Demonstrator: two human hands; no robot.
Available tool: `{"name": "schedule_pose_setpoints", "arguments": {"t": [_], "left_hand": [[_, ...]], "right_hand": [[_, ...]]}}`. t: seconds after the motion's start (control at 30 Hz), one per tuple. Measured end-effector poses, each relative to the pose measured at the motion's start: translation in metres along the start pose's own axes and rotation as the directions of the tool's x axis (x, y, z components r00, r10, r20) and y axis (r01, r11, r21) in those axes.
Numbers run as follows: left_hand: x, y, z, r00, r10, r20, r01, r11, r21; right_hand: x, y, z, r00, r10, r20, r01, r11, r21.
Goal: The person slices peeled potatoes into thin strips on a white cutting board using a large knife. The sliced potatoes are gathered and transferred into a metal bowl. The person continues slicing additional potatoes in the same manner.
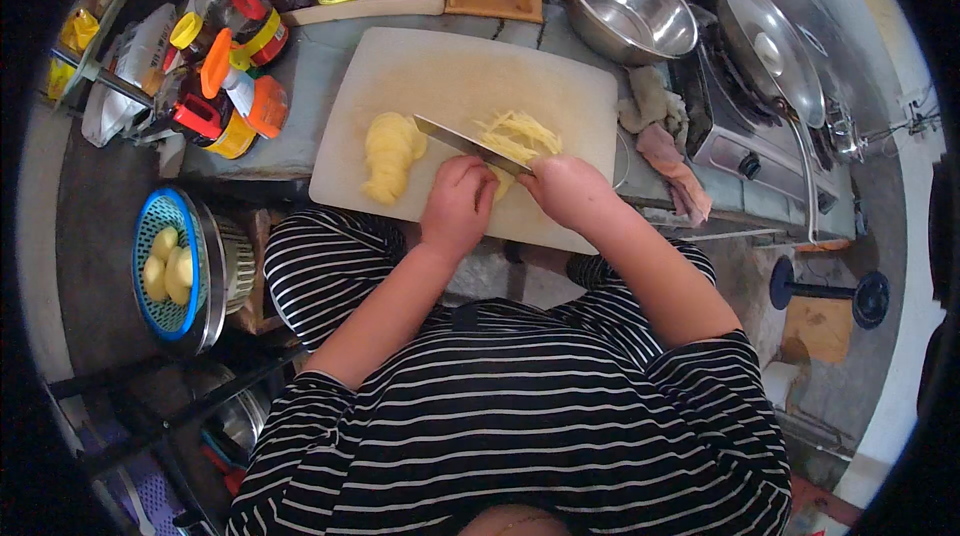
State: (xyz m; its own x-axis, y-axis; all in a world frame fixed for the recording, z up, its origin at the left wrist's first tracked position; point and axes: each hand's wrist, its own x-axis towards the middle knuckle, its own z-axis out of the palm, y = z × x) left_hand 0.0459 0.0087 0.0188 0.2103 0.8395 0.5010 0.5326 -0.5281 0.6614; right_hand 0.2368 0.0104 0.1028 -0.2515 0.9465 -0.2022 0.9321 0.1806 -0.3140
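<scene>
My right hand (566,189) grips the handle end of a kitchen cleaver (471,146), whose blade slants up and left over a white cutting board (450,63). Curled fingers of my left hand (459,198) rest against the near side of the blade, beside pale yellow potato slices (500,183) partly hidden by the hands. Behind the blade lies a loose heap of potato shreds (519,132). A fanned stack of potato slices (390,157) lies on the board's left part, apart from my hands.
Left of the board stand sauce bottles (259,25) and an orange spray bottle (262,104). Below them, a blue-rimmed basket (196,266) holds several peeled potatoes (174,266). A steel bowl (630,7), cloths (671,161) and a gas stove (757,153) with a lidded pan are at the right.
</scene>
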Motion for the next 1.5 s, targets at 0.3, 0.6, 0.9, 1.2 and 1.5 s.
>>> {"name": "schedule_pose_setpoints", "arguments": {"t": [0.3, 0.6, 0.9, 1.2, 1.5], "left_hand": [[0.0, -0.002, 0.0, 0.999, 0.032, -0.016, -0.033, 0.999, -0.019], [0.002, 0.0, -0.001, 0.999, 0.033, 0.003, -0.033, 0.999, 0.006], [-0.001, 0.0, -0.001, 1.0, -0.009, -0.008, 0.008, 1.0, -0.02], [-0.001, -0.001, 0.0, 1.0, 0.015, -0.027, -0.015, 1.0, 0.006], [-0.001, 0.002, -0.002, 1.0, 0.0, -0.004, 0.0, 1.0, -0.012]], "right_hand": [[-0.019, 0.007, -0.039, 0.996, 0.028, 0.09, -0.025, 0.999, -0.025], [0.01, 0.0, -0.001, 0.999, 0.003, 0.034, -0.003, 1.0, 0.004], [-0.012, -0.003, -0.04, 0.988, 0.058, 0.141, -0.055, 0.998, -0.02], [0.004, 0.004, -0.013, 0.999, -0.031, 0.028, 0.029, 0.997, 0.073], [0.005, 0.002, -0.005, 0.999, -0.015, 0.051, 0.014, 1.0, 0.023]]}}
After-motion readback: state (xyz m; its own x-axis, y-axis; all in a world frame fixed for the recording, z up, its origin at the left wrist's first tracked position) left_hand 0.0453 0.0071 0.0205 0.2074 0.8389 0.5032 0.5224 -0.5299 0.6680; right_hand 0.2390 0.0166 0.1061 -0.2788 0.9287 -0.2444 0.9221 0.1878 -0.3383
